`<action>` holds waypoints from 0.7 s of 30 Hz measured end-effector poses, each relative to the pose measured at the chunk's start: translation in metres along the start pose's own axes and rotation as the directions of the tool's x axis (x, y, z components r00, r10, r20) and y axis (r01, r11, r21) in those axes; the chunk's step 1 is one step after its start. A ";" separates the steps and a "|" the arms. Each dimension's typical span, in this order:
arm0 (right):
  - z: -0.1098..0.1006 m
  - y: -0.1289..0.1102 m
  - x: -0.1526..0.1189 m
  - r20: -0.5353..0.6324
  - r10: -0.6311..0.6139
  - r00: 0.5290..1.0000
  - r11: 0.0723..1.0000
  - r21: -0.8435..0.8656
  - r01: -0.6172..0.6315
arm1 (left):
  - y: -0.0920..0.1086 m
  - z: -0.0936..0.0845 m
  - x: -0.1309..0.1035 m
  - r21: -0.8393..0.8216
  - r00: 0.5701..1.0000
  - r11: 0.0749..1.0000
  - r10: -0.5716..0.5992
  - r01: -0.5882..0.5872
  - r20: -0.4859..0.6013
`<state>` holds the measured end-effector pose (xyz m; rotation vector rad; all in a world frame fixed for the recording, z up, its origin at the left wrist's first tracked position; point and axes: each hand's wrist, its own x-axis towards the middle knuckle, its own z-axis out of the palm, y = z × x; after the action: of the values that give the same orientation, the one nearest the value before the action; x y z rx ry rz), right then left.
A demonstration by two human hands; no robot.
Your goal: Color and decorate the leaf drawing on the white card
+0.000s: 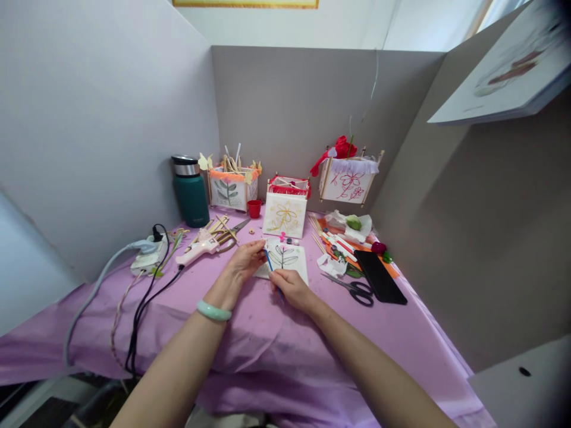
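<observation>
A thin blue rod [268,260], whose exact kind I cannot make out, slants between my two hands. My left hand [248,258] is closed, its fingertips pinching around the rod's upper end. Lower down, my right hand [289,285] is wrapped round the rod, and a bit of blue shows below the fingers. Just beyond and partly under my hands lies a white panel [300,267] with a dark leaf sprig drawn on it. Small pink and dark pieces [289,241] rest at its far edge. Behind it stands a white box [285,215] with a yellow flower drawing and red trim.
At left are a pink glue gun [196,252], large scissors [229,235], a power strip [149,257] with cables and a green bottle [191,193]. Black-handled scissors [357,290], a phone [379,276] and markers [341,244] lie at right. Decorated boxes [348,183] stand behind.
</observation>
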<state>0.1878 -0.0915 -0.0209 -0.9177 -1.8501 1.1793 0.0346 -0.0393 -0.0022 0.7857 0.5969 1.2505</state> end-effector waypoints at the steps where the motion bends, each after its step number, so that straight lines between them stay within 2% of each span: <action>1: -0.002 0.000 0.000 0.036 0.037 0.999 0.996 0.079 -0.040 | 0.000 0.000 0.000 -0.006 1.000 1.000 0.003 -0.003 -0.003; 7: -0.011 -0.001 -0.001 0.216 0.112 0.970 0.943 0.284 -0.172 | -0.002 0.003 0.001 -0.019 1.000 1.000 0.012 -0.013 -0.025; 12: -0.011 0.001 -0.001 0.246 0.109 0.963 0.919 0.345 -0.192 | -0.002 0.003 0.002 -0.009 0.999 1.000 0.026 -0.026 -0.044; 14: -0.008 0.004 -0.001 0.185 0.111 0.976 0.930 0.326 -0.168 | -0.001 0.001 0.003 -0.006 0.997 0.999 0.045 -0.045 -0.068; 16: -0.004 0.007 -0.001 0.035 0.092 0.995 0.966 0.238 -0.097 | -0.001 -0.003 0.004 -0.003 0.993 0.998 0.065 -0.065 -0.099; 18: -0.001 0.010 0.000 -0.119 0.048 0.992 0.993 0.110 -0.035 | -0.001 -0.005 0.005 0.002 0.990 0.997 0.074 -0.075 -0.121; 19: 0.000 0.010 -0.001 -0.150 0.044 0.988 0.996 0.081 -0.032 | -0.001 -0.006 0.005 0.004 0.989 0.997 0.075 -0.075 -0.124; 21: -0.001 0.009 -0.001 -0.110 0.092 0.990 0.989 0.121 -0.079 | 0.000 -0.006 0.005 0.006 0.991 0.997 0.071 -0.071 -0.117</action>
<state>0.1905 -0.0893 -0.0292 -0.9864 -1.6463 1.2459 0.0310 -0.0335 -0.0061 0.7441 0.6699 1.3683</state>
